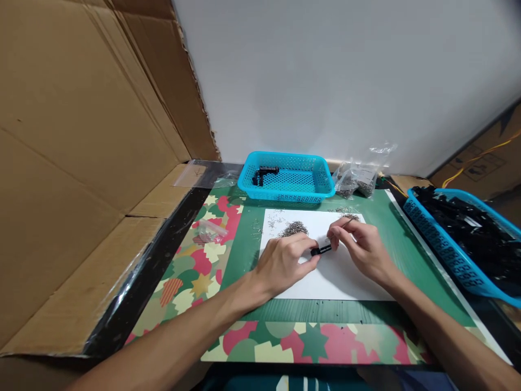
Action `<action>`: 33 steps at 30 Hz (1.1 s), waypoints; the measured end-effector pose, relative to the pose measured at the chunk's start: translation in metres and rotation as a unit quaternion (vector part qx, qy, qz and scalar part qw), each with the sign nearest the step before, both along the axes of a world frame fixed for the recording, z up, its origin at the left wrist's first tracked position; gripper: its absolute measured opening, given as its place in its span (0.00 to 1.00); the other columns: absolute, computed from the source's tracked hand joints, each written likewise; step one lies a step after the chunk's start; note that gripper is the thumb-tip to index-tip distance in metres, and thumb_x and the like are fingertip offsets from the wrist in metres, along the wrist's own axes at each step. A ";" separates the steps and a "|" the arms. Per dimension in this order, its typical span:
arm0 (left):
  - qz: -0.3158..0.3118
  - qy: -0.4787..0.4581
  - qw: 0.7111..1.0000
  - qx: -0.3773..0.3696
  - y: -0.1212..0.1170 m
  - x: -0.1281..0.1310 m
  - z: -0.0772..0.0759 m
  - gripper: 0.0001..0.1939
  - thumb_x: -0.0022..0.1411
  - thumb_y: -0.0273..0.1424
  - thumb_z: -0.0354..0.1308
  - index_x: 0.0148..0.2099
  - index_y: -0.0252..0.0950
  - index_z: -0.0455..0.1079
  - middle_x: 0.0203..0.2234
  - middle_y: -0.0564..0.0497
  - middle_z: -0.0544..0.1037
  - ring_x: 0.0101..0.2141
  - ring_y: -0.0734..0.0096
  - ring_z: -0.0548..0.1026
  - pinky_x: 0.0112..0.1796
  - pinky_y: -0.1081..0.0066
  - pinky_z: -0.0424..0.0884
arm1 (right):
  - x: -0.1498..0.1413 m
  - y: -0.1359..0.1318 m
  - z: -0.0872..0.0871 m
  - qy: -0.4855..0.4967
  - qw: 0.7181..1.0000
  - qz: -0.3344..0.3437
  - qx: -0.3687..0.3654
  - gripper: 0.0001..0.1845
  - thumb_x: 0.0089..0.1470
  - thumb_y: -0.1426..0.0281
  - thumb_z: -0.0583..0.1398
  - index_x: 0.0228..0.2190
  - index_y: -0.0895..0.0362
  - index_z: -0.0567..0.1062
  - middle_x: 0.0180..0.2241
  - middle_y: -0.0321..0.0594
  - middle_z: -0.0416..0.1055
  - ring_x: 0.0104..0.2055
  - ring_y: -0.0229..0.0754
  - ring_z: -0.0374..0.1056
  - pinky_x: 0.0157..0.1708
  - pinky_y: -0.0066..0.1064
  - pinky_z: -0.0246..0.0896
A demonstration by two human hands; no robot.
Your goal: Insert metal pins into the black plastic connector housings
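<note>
My left hand (285, 262) rests on a white sheet (337, 277) and pinches a small black plastic part (321, 250) between thumb and fingers. My right hand (360, 241) sits just to the right, fingers closed in a pinch at the tip of that part, holding a thin metal tool or pin (345, 224). A heap of tiny metal springs (293, 228) lies on the sheet just beyond my left hand. More loose springs are scattered near the sheet's far edge.
A blue basket (321, 182) with a few black parts stands at the back. Another blue basket (448, 247) full of black parts is at the right. Clear bags of springs (356, 182) lie between them. Cardboard walls (81, 163) close off the left. A green mat (244, 244) covers the table.
</note>
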State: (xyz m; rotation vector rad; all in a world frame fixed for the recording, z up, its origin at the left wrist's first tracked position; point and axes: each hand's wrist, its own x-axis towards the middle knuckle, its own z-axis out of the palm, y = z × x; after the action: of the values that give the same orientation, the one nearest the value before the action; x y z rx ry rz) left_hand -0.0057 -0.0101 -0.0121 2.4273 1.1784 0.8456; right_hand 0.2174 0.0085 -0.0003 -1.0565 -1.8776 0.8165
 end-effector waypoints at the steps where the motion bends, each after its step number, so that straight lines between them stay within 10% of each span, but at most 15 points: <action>1: 0.001 0.006 1.000 0.000 0.000 0.000 0.000 0.05 0.66 0.30 0.65 0.45 0.38 0.78 0.39 0.53 0.83 0.37 0.66 0.82 0.32 0.70 0.71 | -0.004 -0.002 -0.001 0.011 0.999 0.014 -0.027 0.19 0.71 0.62 0.55 0.29 0.55 0.74 0.30 0.38 0.71 0.32 0.40 0.68 0.35 0.32 0.61; 33: -0.010 0.067 0.995 0.067 0.001 0.002 -0.004 0.09 0.69 0.35 0.60 0.38 0.37 0.78 0.27 0.53 0.80 0.28 0.69 0.79 0.26 0.69 0.60 | -0.018 0.001 -0.012 -0.083 0.996 0.035 0.004 0.12 0.70 0.66 0.52 0.33 0.54 0.67 0.25 0.33 0.68 0.25 0.36 0.59 0.28 0.30 0.53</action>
State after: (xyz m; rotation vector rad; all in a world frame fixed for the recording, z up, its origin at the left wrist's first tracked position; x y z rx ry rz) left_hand -0.0037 -0.0093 -0.0163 2.6375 1.1764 0.7892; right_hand 0.1993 0.0100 -0.0120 -1.0875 -2.0665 0.7789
